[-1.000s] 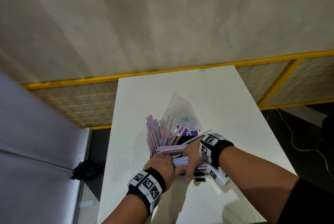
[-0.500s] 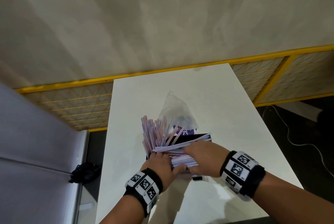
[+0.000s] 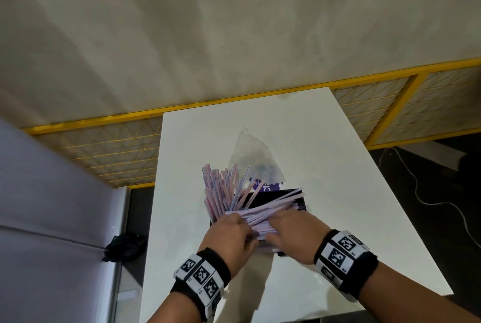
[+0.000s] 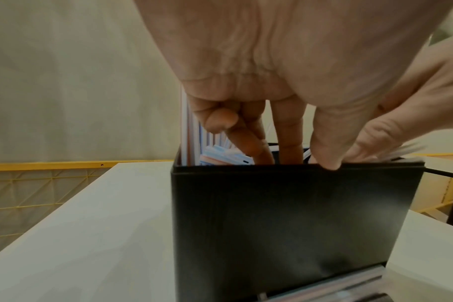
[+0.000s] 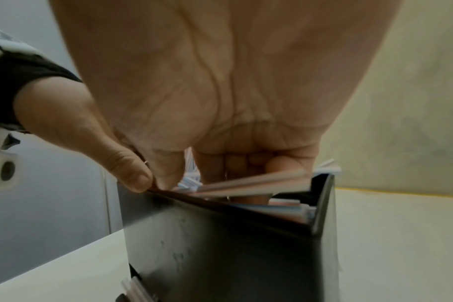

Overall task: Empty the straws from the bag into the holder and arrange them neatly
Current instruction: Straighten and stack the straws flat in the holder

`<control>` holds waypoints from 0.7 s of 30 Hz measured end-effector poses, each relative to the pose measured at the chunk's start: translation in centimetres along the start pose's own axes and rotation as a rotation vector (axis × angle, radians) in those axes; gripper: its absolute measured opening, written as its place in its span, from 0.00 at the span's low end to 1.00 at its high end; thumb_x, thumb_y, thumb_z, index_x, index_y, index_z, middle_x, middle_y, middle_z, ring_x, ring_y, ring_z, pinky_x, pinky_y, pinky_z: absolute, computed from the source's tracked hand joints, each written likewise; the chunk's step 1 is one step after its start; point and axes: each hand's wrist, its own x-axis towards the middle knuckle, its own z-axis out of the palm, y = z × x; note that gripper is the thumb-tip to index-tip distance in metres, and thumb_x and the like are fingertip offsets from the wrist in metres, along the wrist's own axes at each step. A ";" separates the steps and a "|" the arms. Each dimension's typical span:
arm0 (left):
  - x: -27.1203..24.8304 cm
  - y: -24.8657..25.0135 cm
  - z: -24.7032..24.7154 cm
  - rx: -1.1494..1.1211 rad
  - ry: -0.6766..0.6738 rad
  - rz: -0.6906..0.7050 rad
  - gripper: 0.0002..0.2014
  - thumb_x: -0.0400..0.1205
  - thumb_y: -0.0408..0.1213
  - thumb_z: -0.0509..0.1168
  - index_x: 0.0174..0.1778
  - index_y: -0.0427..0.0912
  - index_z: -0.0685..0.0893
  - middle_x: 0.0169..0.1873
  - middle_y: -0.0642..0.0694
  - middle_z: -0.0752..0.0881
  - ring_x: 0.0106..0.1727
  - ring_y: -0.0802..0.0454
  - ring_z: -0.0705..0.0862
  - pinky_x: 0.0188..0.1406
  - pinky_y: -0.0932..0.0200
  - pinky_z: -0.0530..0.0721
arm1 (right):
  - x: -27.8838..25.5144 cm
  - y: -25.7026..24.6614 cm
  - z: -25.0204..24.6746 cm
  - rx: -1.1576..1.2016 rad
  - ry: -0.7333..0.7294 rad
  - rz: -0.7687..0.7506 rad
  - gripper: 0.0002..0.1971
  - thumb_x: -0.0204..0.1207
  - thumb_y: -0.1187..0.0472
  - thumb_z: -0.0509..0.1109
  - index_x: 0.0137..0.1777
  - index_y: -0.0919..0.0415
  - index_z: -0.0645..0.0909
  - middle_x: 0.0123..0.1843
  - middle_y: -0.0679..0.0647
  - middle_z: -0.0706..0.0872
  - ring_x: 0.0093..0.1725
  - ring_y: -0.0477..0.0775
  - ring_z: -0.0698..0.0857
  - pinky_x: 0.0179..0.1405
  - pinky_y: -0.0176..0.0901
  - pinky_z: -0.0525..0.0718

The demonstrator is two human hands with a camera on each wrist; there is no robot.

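A black box holder (image 3: 302, 204) stands on the white table (image 3: 325, 140). Pink, blue and white straws (image 3: 216, 189) lean upright at its left end, and a bundle of straws (image 3: 268, 208) lies across its top. My left hand (image 3: 234, 229) reaches its straight fingers (image 4: 287, 130) down into the holder (image 4: 285, 224), thumb (image 5: 135, 177) resting on the near rim. My right hand (image 3: 283, 226) lies palm down on the lying bundle, its fingers (image 5: 236, 163) pressing behind the straws (image 5: 259, 181). The clear bag (image 3: 250, 158) lies crumpled behind the holder.
A purple label (image 3: 265, 187) shows behind the holder. Straws sit in a slot (image 4: 349, 286) at the holder's foot. A yellow mesh fence (image 3: 104, 150) runs past the table's far edge. On the floor lie a black object (image 3: 125, 247) at left and a cable (image 3: 421, 192) at right.
My right hand has turned palm down and its wrist has swung out to the right. The bundle it gripped now lies flatter across the holder's top. My left hand stays at the holder.
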 end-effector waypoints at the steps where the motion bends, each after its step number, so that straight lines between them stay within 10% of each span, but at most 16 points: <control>1: -0.1 0.0 0.2 -0.004 -0.024 0.009 0.17 0.85 0.56 0.59 0.62 0.57 0.88 0.56 0.53 0.83 0.62 0.49 0.78 0.65 0.56 0.77 | 0.1 -0.1 0.3 0.054 -0.016 0.017 0.33 0.82 0.31 0.52 0.65 0.55 0.83 0.65 0.54 0.86 0.65 0.59 0.83 0.65 0.54 0.81; 4: -0.3 -0.3 0.7 -0.010 -0.071 0.003 0.16 0.86 0.51 0.57 0.63 0.56 0.86 0.58 0.53 0.84 0.63 0.47 0.78 0.67 0.53 0.76 | 0.4 -0.1 1.0 0.048 -0.083 0.007 0.39 0.74 0.22 0.54 0.68 0.52 0.81 0.66 0.53 0.87 0.66 0.59 0.81 0.68 0.53 0.79; 10: -0.8 -0.7 0.9 -0.074 -0.023 0.004 0.15 0.88 0.46 0.58 0.67 0.55 0.84 0.63 0.53 0.83 0.67 0.49 0.77 0.70 0.57 0.73 | 1.3 0.5 1.1 0.090 -0.085 0.044 0.23 0.76 0.37 0.71 0.65 0.49 0.82 0.63 0.50 0.88 0.65 0.58 0.82 0.64 0.50 0.81; 21: -1.5 -0.4 1.1 0.021 0.006 -0.022 0.16 0.87 0.52 0.55 0.65 0.57 0.83 0.63 0.58 0.83 0.67 0.51 0.78 0.65 0.56 0.73 | 2.2 0.6 1.4 0.033 -0.159 0.042 0.25 0.73 0.37 0.71 0.63 0.50 0.80 0.58 0.53 0.88 0.61 0.58 0.83 0.63 0.51 0.82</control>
